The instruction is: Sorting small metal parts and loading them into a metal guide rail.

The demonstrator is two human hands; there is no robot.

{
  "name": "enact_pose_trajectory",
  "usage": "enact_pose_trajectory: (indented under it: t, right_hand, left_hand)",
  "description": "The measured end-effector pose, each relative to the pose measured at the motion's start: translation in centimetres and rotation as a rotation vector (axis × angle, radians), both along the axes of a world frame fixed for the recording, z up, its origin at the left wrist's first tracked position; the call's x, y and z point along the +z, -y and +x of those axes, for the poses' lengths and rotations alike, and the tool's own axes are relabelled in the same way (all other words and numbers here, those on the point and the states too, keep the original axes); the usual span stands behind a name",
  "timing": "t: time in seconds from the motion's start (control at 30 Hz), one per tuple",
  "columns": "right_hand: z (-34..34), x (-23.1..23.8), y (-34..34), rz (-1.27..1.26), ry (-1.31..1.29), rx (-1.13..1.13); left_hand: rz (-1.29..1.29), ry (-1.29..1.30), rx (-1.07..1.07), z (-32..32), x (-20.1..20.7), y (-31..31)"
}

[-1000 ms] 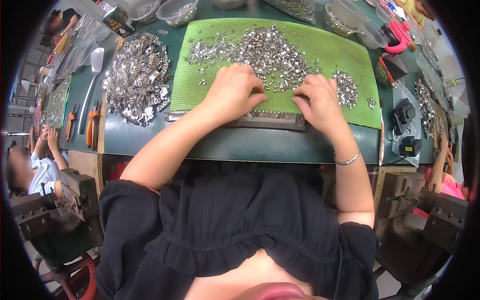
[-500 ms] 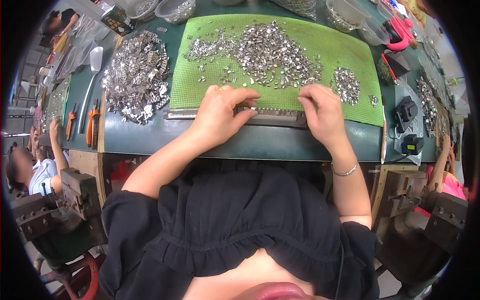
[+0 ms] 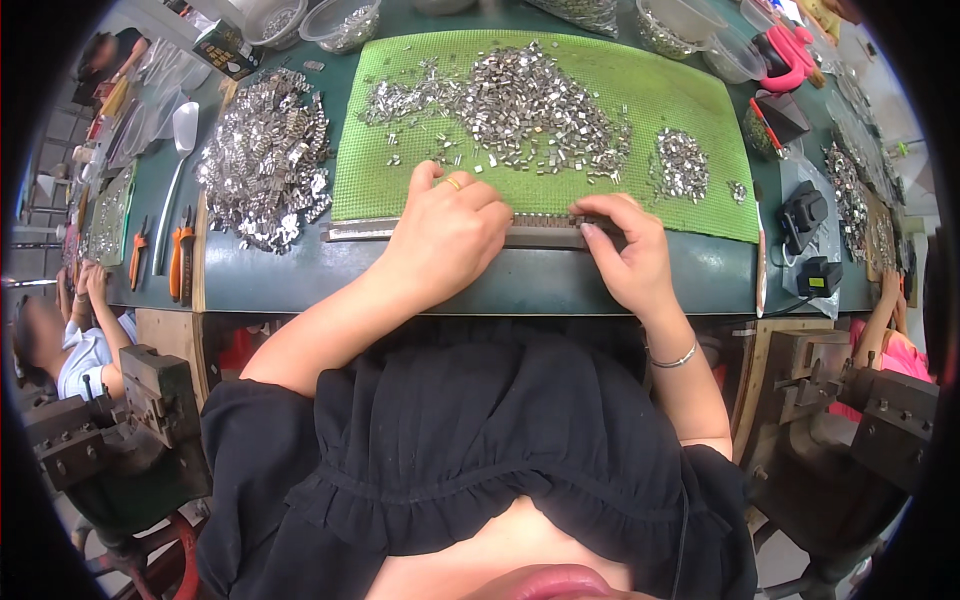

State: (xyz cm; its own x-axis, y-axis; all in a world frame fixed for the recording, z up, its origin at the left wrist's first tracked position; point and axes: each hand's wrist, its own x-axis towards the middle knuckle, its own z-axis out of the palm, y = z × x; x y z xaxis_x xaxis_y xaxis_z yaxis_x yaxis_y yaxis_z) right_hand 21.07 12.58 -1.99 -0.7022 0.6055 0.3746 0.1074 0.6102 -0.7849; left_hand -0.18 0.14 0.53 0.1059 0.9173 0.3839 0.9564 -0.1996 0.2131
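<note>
- In the head view, the long, narrow grey metal bar (image 3: 545, 237) lies on the dark green table (image 3: 300, 285), along the near edge of the green textured rectangular mat (image 3: 680, 100).
- Its long axis runs left to right, roughly parallel to the table's near edge; its 2 narrow ends face left and right. A row of small metal pieces (image 3: 550, 220) shows along its far side.
- The left hand (image 3: 447, 232) has its fingers curled over the bar's middle; the fingertips are hidden, so whether they grip anything cannot be told. Placed there, it could steady the bar.
- The right hand (image 3: 628, 245) has thumb and forefinger bent toward each other at the bar's right end, a narrow gap between the tips; whether they pinch a piece is too small to tell. With 2 hands on the bar, it probably shifts less.
- The broad heap of loose silver metal pieces (image 3: 520, 100) lies on the mat just beyond the hands, likely for easy reach; the mat's texture probably stops sliding.
- The tall mound of silver metal parts (image 3: 265, 160) sits left of the mat, presumably to stay separate.
</note>
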Motion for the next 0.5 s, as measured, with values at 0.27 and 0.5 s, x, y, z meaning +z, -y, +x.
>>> enact_pose_trajectory:
  t: [0.27, 0.5]
  right_hand:
    - [-0.8, 0.2, 0.5, 0.135, -0.003, -0.009]
    - [-0.3, 0.0, 1.5, 0.447, 0.036, -0.029]
  left_hand:
    - [-0.225, 0.468, 0.152, -0.2, 0.0, -0.1]
    - [-0.090, 0.226, 0.081, -0.6, -0.2, 1.5]
